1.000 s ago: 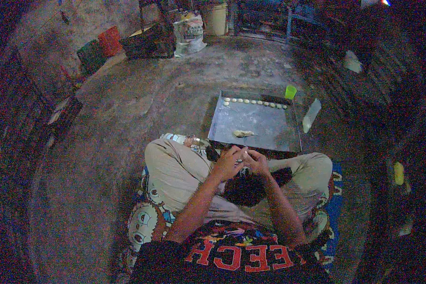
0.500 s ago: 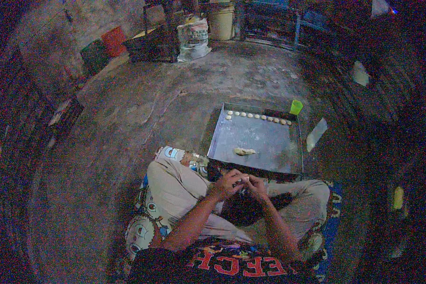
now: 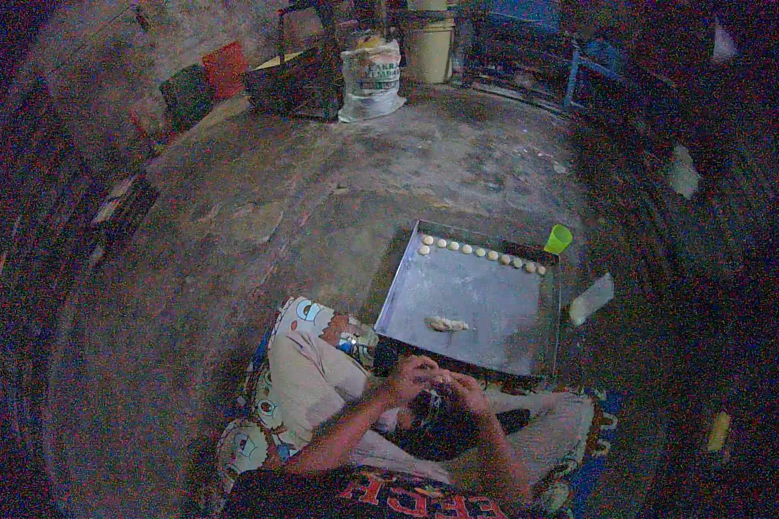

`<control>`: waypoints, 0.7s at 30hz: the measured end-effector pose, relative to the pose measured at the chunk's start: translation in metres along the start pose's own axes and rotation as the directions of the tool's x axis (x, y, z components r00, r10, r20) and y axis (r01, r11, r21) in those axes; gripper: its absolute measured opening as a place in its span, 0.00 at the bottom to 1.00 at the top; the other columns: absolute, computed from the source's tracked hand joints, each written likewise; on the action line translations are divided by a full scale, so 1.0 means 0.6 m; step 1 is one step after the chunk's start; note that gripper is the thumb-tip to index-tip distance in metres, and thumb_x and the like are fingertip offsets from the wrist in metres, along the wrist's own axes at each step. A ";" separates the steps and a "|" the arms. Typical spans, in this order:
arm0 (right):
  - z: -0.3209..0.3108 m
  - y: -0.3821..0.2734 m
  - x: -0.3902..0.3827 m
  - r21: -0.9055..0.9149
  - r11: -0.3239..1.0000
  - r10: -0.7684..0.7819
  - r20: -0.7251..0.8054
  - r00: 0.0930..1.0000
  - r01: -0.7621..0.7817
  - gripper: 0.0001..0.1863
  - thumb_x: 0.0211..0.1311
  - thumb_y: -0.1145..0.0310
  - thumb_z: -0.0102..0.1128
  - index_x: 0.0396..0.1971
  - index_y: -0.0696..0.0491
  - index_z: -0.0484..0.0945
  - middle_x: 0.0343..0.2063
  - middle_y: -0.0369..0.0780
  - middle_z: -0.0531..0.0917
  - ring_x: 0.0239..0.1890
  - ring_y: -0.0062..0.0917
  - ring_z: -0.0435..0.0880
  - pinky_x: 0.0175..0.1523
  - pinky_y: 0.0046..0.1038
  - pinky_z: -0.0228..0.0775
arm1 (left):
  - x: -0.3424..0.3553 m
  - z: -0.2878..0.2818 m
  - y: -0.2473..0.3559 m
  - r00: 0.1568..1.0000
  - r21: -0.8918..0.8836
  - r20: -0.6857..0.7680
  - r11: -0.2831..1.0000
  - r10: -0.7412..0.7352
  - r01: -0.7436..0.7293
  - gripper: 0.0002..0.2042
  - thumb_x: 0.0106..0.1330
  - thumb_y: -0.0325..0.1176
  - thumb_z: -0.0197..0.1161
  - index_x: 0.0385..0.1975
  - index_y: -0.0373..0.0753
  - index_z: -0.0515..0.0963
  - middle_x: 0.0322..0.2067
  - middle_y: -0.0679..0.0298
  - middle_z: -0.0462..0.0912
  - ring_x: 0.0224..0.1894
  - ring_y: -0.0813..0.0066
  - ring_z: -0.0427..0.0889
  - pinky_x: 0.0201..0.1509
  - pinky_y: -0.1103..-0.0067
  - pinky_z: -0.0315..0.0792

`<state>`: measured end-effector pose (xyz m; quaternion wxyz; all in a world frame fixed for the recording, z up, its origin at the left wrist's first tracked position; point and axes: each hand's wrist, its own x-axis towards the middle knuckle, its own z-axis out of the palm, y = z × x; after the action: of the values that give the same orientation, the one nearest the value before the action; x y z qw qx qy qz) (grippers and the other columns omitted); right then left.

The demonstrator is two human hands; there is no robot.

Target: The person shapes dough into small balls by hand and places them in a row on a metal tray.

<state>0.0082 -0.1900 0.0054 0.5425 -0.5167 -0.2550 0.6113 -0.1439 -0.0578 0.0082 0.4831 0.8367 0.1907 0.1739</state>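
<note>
Pinching something unseen: both hands, left hand (image 3: 413,378), right hand (image 3: 464,389), fingers curled; tray (image 3: 493,303), eleven dough balls (image 3: 482,253).

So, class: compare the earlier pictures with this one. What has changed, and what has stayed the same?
Little changed. The left hand and right hand stay pressed together over the lap, working something too small to make out. On the tray, the row of dough balls and the dough strip lie as before, the green cup beside it. Only the camera shifted.
</note>
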 end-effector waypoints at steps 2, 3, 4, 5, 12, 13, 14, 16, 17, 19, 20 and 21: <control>0.019 -0.016 0.006 -0.179 0.980 -0.096 -0.068 0.993 0.082 0.14 0.67 0.61 0.49 0.37 0.57 0.78 0.29 0.32 0.79 0.29 0.15 0.74 0.35 0.20 0.67 | -0.006 0.003 -0.001 0.999 0.000 0.028 0.999 0.039 -0.039 0.16 0.60 0.37 0.61 0.48 0.43 0.77 0.43 0.61 0.75 0.46 0.64 0.75 0.51 0.70 0.69; 0.010 -0.007 0.010 -0.262 0.964 -0.068 -0.089 0.994 0.042 0.14 0.67 0.61 0.49 0.37 0.57 0.78 0.29 0.32 0.80 0.28 0.15 0.74 0.34 0.20 0.67 | 0.002 0.001 0.014 0.997 -0.007 0.047 0.998 0.063 -0.063 0.17 0.60 0.37 0.61 0.49 0.43 0.76 0.43 0.60 0.75 0.46 0.64 0.75 0.51 0.71 0.69; -0.002 0.010 0.013 -0.342 0.940 -0.041 -0.113 0.993 0.000 0.15 0.68 0.61 0.48 0.37 0.57 0.78 0.29 0.32 0.80 0.28 0.15 0.74 0.33 0.21 0.67 | 0.010 -0.006 0.029 0.997 -0.148 0.070 0.989 0.027 -0.017 0.17 0.62 0.38 0.59 0.51 0.43 0.75 0.43 0.60 0.75 0.47 0.64 0.74 0.51 0.72 0.69; -0.001 0.024 0.016 -0.414 0.909 -0.012 -0.131 0.991 -0.043 0.15 0.68 0.61 0.47 0.37 0.56 0.78 0.29 0.33 0.80 0.27 0.15 0.74 0.33 0.21 0.68 | 0.007 -0.005 0.023 0.998 -0.129 0.061 0.992 -0.004 0.012 0.17 0.63 0.38 0.59 0.51 0.43 0.75 0.43 0.60 0.75 0.47 0.64 0.74 0.51 0.72 0.69; 0.018 0.009 0.010 -0.518 0.839 -0.342 -0.262 0.903 0.168 0.15 0.68 0.64 0.46 0.31 0.58 0.77 0.19 0.35 0.78 0.24 0.19 0.76 0.31 0.22 0.69 | -0.004 0.068 -0.045 0.993 -0.280 0.000 0.954 -0.116 0.111 0.13 0.63 0.37 0.59 0.44 0.38 0.79 0.38 0.59 0.77 0.43 0.66 0.76 0.49 0.75 0.69; 0.027 0.008 0.012 -0.506 0.856 -0.287 -0.296 0.911 0.105 0.15 0.68 0.64 0.46 0.31 0.58 0.77 0.20 0.37 0.79 0.24 0.20 0.76 0.32 0.22 0.69 | -0.005 0.069 -0.052 0.987 -0.267 -0.073 0.956 -0.145 0.120 0.12 0.63 0.35 0.59 0.42 0.37 0.78 0.37 0.59 0.77 0.42 0.66 0.76 0.49 0.75 0.69; 0.041 -0.011 0.019 -0.494 0.869 -0.234 -0.329 0.915 0.044 0.15 0.68 0.63 0.46 0.31 0.58 0.77 0.21 0.38 0.79 0.24 0.20 0.76 0.32 0.22 0.69 | 0.002 0.068 -0.058 0.975 -0.253 -0.147 0.959 -0.169 0.129 0.11 0.63 0.34 0.58 0.40 0.37 0.78 0.36 0.59 0.77 0.41 0.65 0.77 0.49 0.75 0.69; 0.048 -0.027 0.044 -0.499 0.862 -0.254 -0.268 0.929 0.092 0.15 0.68 0.62 0.46 0.32 0.58 0.77 0.22 0.38 0.79 0.24 0.20 0.76 0.32 0.22 0.69 | 0.014 0.062 -0.073 0.933 -0.228 -0.293 0.963 -0.208 0.143 0.08 0.62 0.31 0.57 0.37 0.35 0.78 0.34 0.59 0.78 0.40 0.65 0.77 0.48 0.75 0.69; 0.044 -0.031 0.061 -0.506 0.839 -0.325 -0.170 0.930 0.201 0.15 0.68 0.62 0.47 0.32 0.58 0.77 0.23 0.38 0.79 0.25 0.20 0.76 0.33 0.22 0.69 | 0.020 0.056 -0.078 0.904 -0.214 -0.365 0.965 -0.224 0.153 0.07 0.62 0.29 0.57 0.36 0.34 0.78 0.34 0.59 0.78 0.39 0.65 0.77 0.48 0.75 0.69; 0.039 -0.029 0.088 -0.402 0.874 -0.329 -0.078 0.941 0.272 0.15 0.68 0.61 0.48 0.33 0.58 0.76 0.24 0.36 0.78 0.26 0.18 0.75 0.33 0.22 0.68 | 0.036 0.035 -0.083 0.874 -0.193 -0.432 0.969 -0.224 0.153 0.06 0.61 0.26 0.56 0.33 0.32 0.77 0.33 0.59 0.78 0.38 0.64 0.78 0.47 0.75 0.69; 0.038 -0.022 0.103 -0.294 0.927 -0.267 -0.079 0.960 0.234 0.14 0.68 0.61 0.48 0.34 0.58 0.76 0.25 0.35 0.77 0.27 0.17 0.74 0.34 0.22 0.68 | 0.052 0.012 -0.086 0.880 -0.181 -0.427 0.973 -0.207 0.141 0.05 0.60 0.24 0.55 0.32 0.32 0.77 0.33 0.59 0.77 0.39 0.64 0.77 0.47 0.75 0.69; 0.041 -0.026 0.114 -0.185 0.964 -0.205 -0.067 0.977 0.190 0.14 0.68 0.62 0.49 0.35 0.57 0.75 0.25 0.35 0.77 0.28 0.16 0.73 0.34 0.22 0.67 | 0.061 -0.005 -0.088 0.884 -0.169 -0.427 0.977 -0.191 0.130 0.04 0.60 0.22 0.54 0.31 0.31 0.76 0.33 0.58 0.77 0.39 0.63 0.77 0.47 0.76 0.69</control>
<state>0.0002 -0.1164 0.0029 0.5629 -0.5606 -0.3353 0.5065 -0.1214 -0.0135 -0.0326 0.4959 0.7219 0.3515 0.3306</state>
